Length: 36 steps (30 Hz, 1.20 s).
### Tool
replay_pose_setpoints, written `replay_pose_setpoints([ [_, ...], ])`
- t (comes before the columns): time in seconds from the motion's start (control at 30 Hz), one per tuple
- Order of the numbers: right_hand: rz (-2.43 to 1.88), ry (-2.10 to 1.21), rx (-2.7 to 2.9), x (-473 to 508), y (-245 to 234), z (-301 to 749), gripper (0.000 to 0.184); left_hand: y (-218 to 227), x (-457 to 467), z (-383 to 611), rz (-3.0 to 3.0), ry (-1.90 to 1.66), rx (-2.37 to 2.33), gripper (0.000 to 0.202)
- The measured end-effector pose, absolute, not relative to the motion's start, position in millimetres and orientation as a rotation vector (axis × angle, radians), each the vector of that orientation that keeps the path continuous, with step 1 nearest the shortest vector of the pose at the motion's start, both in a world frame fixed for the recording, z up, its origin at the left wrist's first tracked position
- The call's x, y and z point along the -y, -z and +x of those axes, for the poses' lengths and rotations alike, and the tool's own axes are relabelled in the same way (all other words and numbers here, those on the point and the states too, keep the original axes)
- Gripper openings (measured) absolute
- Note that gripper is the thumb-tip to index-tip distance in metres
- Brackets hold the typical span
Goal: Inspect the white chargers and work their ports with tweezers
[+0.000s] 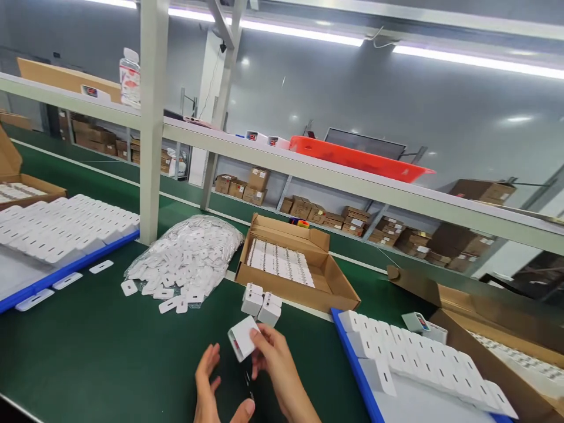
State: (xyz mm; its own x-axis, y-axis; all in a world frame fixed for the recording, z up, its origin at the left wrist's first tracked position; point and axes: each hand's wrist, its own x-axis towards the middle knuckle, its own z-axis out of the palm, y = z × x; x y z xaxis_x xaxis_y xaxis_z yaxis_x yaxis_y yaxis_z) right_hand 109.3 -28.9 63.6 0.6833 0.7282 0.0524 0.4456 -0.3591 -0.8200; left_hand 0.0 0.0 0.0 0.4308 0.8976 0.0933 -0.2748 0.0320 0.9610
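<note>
Head view, hands: a small white box (242, 338) is pinched in the fingers of the right hand (275, 358), held just above the green table mat (88, 352) at the lower middle of the picture; the left hand (208, 376) is spread open just beside it, its fingers apart and touching nothing that can be seen.
Held box: squarish, smooth white card, one end turned toward the camera with a small red mark at its lower edge (what lies inside cannot be made out).
Nearby boxes: a small cluster of white boxes (261, 304) is set on the mat just beyond the hands, the pieces touching one another.
Open carton: a flat brown cardboard carton (335, 282), flaps folded out, is filled with upright rows of white cards (279, 262).
Plastic bag: a clear, crinkled bag (187, 249) is heaped with white hang tabs, and a few loose tabs (170, 301) are spilled at its mouth.
Right tray: a blue-edged tray (352, 358) is loaded with white slotted boxes (418, 355) laid in overlapping rows.
Left tray: a second blue-edged tray (66, 271) is packed with the same slotted white boxes (61, 229); three flat white pieces are laid on the mat in front of it.
Far right: a large brown carton (480, 329) is seen, probably lined with more white cards.
Shelf: an orange plastic bin (359, 157) is set on the grey shelf (396, 197).
</note>
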Motion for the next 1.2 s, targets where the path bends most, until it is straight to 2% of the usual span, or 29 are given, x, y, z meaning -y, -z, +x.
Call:
replay_pose_setpoints([
  [0.07, -1.940, -0.620, 0.955, 20, -65, 85, 0.053, -12, -13, -10, 1.192, -1.225, -0.644, 0.082],
  [0.13, -1.889, -0.850, 1.146, 5, -70, 63, 0.058, -25, -28, -27, 1.142, -1.396, -0.682, 0.066],
  [0.2, -1.864, -0.913, 1.495, -17, -78, 50, 0.061, -38, -45, -48, 1.138, -1.442, -0.764, 0.058],
  [0.23, -1.863, -0.845, 1.655, -31, -82, 47, 0.057, -43, -53, -57, 1.143, -1.443, -0.791, 0.062],
  [0.33, -1.920, -0.477, 1.836, -76, -86, 49, 0.026, -57, -70, -77, 1.173, -1.410, -0.844, 0.073],
  [0.43, -2.001, -0.295, 1.897, -118, -74, 51, 0.036, -66, -76, -87, 1.262, -1.415, -0.846, 0.071],
  [0.6, -2.067, -0.185, 1.973, -140, -55, 53, 0.020, -76, -68, -98, 1.404, -1.427, -0.769, 0.070],
  [0.73, -2.048, -0.253, 1.851, -108, -72, 56, 0.017, -78, -55, -102, 1.439, -1.312, -0.719, 0.060],
  [0.9, -2.022, -0.382, 1.465, -11, -119, 38, 0.037, -81, -38, -103, 1.517, -0.997, -0.552, 0.044],
  [1.03, -1.791, -0.328, 1.011, 71, -141, 17, 0.027, -88, -30, -95, 1.613, -0.673, -0.331, 0.042],
  [1.2, -1.811, -0.176, 0.821, 122, -131, 2, 0.015, -81, -6, -82, 1.705, -0.509, -0.279, 0.029],
])
